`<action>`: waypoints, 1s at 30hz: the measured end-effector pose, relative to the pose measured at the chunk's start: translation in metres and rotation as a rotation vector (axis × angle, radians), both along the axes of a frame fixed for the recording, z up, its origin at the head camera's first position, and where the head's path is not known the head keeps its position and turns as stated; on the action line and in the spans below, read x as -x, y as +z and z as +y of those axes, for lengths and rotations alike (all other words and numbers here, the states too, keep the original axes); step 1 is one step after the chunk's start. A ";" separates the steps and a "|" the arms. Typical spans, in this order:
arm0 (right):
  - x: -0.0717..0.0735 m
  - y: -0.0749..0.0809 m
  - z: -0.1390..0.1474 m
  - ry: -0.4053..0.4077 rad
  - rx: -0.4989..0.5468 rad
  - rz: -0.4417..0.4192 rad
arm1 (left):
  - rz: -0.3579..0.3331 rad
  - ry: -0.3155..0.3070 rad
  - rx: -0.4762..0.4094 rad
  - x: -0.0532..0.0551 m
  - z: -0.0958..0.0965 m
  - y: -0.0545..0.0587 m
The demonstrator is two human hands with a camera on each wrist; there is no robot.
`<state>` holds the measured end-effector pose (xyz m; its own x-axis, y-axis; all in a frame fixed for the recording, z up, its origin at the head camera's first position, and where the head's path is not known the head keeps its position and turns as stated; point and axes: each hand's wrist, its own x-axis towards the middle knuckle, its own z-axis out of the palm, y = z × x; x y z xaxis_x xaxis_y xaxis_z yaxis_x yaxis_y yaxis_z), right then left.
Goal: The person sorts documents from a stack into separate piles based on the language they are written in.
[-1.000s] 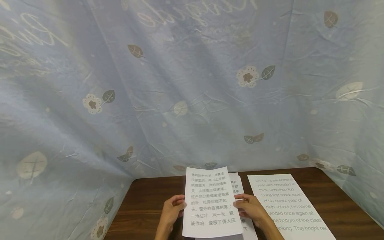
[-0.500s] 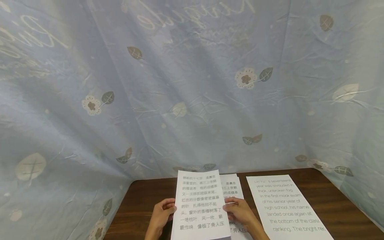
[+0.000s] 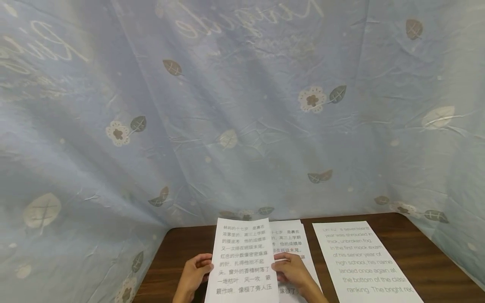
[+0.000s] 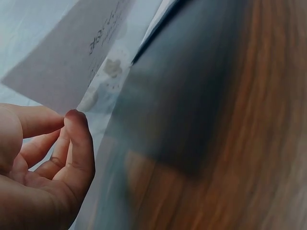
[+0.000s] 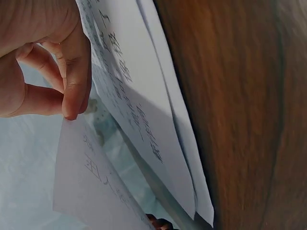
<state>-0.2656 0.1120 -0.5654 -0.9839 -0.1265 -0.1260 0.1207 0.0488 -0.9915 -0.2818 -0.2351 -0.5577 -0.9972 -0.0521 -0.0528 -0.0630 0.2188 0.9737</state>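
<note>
The left hand (image 3: 193, 273) and right hand (image 3: 294, 271) pinch the printed sheet (image 3: 242, 261) between thumb and fingers at opposite edges, I'd guess to keep it flat, above the paper pile (image 3: 289, 235).

The held sheet (image 3: 242, 261) was plain white paper, thin and smooth, its surface matt under the dark print, its upper edge gently waved. The overlapped sheets (image 3: 289, 240) beside it were the same dull, uncoated-looking paper, flat-faced and crisp at the edges, as was the English-text sheet (image 3: 367, 261). The table (image 3: 166, 248) had a brown wood-look top, streaked with darker grain, smooth, with a low satin sheen. The patterned backdrop (image 3: 242, 105) looked like thin cloth, creased and softly glossy along its folds.
</note>
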 end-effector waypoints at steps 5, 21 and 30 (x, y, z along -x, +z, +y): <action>0.001 -0.001 -0.011 0.007 0.006 0.008 | -0.015 0.024 0.035 -0.001 -0.011 -0.001; 0.003 -0.004 -0.046 0.004 0.080 0.021 | -0.033 0.068 0.072 -0.001 -0.041 -0.003; 0.004 -0.004 -0.060 0.001 0.094 0.007 | -0.033 0.086 0.078 0.000 -0.053 0.000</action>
<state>-0.2694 0.0521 -0.5690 -0.9845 -0.1389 -0.1068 0.1140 -0.0445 -0.9925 -0.2818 -0.2879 -0.5577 -0.9868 -0.1422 -0.0778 -0.1163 0.2867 0.9509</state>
